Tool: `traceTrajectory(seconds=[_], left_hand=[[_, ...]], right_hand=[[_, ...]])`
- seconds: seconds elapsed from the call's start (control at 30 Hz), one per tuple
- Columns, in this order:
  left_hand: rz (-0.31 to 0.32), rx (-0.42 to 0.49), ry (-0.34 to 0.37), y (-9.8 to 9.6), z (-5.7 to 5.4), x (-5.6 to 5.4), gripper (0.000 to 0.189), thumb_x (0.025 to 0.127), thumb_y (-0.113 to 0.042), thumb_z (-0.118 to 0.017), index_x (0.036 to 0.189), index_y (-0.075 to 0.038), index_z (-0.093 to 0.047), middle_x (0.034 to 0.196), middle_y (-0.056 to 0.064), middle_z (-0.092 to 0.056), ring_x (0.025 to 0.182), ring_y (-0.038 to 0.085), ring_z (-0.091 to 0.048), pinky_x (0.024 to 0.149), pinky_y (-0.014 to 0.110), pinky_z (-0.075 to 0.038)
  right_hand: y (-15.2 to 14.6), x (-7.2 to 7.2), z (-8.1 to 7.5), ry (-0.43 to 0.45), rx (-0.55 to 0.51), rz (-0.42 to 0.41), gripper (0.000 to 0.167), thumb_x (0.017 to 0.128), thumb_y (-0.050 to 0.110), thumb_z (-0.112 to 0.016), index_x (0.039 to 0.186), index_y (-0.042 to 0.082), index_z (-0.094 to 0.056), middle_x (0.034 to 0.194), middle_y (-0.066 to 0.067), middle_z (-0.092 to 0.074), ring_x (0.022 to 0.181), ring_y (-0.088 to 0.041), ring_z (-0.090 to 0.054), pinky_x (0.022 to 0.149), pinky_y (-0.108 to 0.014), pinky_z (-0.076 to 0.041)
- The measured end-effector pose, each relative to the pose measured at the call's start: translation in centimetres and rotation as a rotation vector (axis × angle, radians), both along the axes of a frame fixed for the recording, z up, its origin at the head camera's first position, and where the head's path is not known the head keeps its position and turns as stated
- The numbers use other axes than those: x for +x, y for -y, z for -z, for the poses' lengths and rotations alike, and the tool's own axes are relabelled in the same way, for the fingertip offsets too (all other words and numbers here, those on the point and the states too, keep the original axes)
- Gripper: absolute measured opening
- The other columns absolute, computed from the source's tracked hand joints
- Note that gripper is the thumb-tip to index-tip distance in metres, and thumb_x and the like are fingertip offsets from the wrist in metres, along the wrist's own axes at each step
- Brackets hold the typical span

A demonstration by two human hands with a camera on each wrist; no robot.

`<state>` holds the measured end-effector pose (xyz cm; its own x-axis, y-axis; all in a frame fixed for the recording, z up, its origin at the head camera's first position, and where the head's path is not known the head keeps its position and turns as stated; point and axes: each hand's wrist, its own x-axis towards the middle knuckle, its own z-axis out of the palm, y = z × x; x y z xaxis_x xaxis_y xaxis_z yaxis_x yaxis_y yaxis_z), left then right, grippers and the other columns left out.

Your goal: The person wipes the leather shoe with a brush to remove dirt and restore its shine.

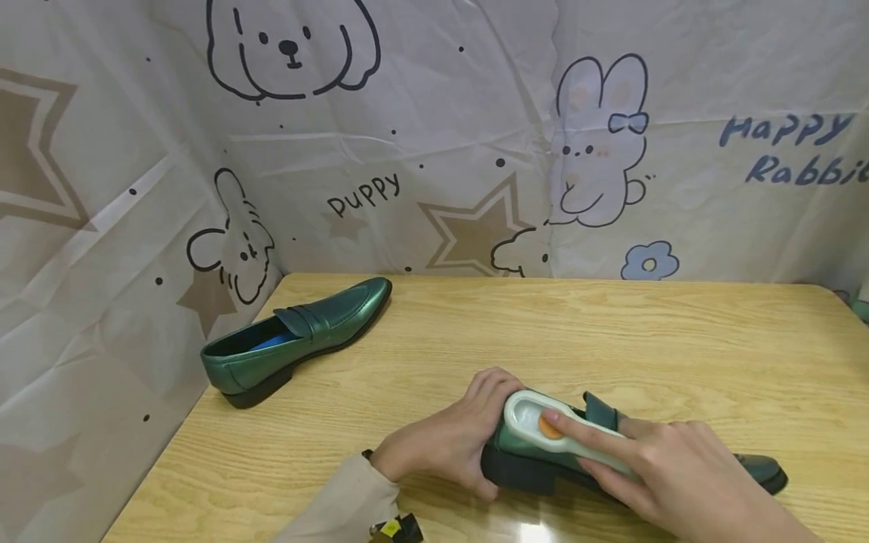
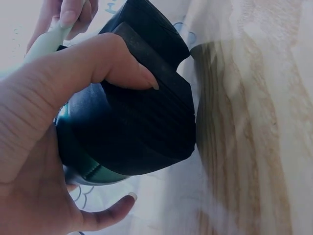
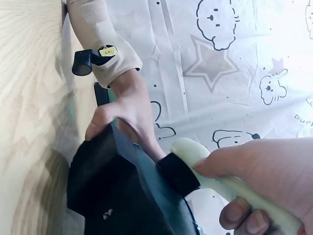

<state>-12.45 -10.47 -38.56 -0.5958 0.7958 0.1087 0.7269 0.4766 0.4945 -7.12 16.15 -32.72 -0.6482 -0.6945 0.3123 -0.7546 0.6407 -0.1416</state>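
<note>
A metallic green loafer [image 1: 504, 439] with a black sole lies tilted near the front of the table, toe to the right. My left hand [image 1: 451, 437] grips its heel end, the thumb across the black heel [image 2: 142, 127] in the left wrist view. My right hand [image 1: 692, 467] holds a pale green cleaning brush [image 1: 519, 418], its index finger on the orange button [image 1: 550, 427]. In the right wrist view, the brush's dark head [image 3: 179, 174] lies against the shoe's side near the heel. Part of the loafer is hidden behind my right hand.
A second green loafer [image 1: 342, 320] with a blue insole stands upright at the back left of the wooden table [image 1: 611, 332]. A cloth backdrop [image 1: 434, 98] with cartoon prints rises behind the table and along its left side.
</note>
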Motion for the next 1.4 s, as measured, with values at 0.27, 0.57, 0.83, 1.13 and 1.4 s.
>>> traceTrajectory(seconds=[0.27, 0.57, 0.83, 1.13, 1.4], left_hand=[[0.002, -0.029, 0.008, -0.01, -0.17, 0.01, 0.114, 0.054, -0.029, -0.090, 0.141, -0.010, -0.020, 0.138, 0.006, -0.024, 0.132, 0.022, -0.018, 0.112, 0.032, -0.024], [-0.006, -0.026, -0.047, -0.22, -0.10, 0.07, 0.116, 0.050, -0.034, -0.093, 0.140, -0.010, -0.022, 0.135, 0.005, -0.026, 0.131, 0.021, -0.021, 0.112, 0.031, -0.024], [-0.011, -0.039, 0.007, -0.13, -0.21, 0.07, 0.112, 0.056, -0.033, -0.089, 0.142, -0.009, -0.021, 0.138, 0.006, -0.023, 0.132, 0.022, -0.018, 0.111, 0.032, -0.026], [-0.012, -0.028, -0.007, -0.09, -0.12, 0.02, 0.115, 0.054, -0.032, -0.091, 0.142, -0.009, -0.020, 0.139, 0.006, -0.024, 0.133, 0.023, -0.019, 0.112, 0.032, -0.025], [-0.033, -0.022, 0.032, -0.12, -0.17, 0.01, 0.109, 0.057, -0.030, -0.088, 0.141, -0.010, -0.022, 0.138, 0.005, -0.024, 0.133, 0.021, -0.018, 0.110, 0.032, -0.028]], right_hand=[[0.50, 0.05, 0.54, 0.131, -0.060, -0.128, 0.057, 0.089, 0.029, -0.069, 0.141, 0.037, -0.048, 0.060, 0.025, -0.031, 0.047, 0.010, -0.026, 0.043, -0.013, -0.027], [0.53, 0.04, 0.57, 0.313, -0.070, -0.226, 0.048, 0.095, 0.030, -0.060, 0.142, 0.035, -0.048, 0.064, 0.025, -0.038, 0.051, 0.009, -0.036, 0.047, -0.013, -0.033], [-0.10, 0.05, 0.18, 0.077, -0.034, -0.015, 0.061, 0.085, 0.030, -0.073, 0.140, 0.041, -0.048, 0.059, 0.023, -0.024, 0.045, 0.009, -0.020, 0.040, -0.014, -0.025], [0.63, -0.04, 0.50, 0.220, -0.058, -0.158, 0.053, 0.093, 0.029, -0.064, 0.142, 0.036, -0.048, 0.058, 0.025, -0.030, 0.045, 0.009, -0.027, 0.043, -0.014, -0.029], [-0.08, -0.03, -0.07, 0.102, 0.003, 0.021, 0.061, 0.086, 0.032, -0.072, 0.141, 0.043, -0.046, 0.058, 0.022, -0.026, 0.045, 0.006, -0.022, 0.041, -0.016, -0.026]])
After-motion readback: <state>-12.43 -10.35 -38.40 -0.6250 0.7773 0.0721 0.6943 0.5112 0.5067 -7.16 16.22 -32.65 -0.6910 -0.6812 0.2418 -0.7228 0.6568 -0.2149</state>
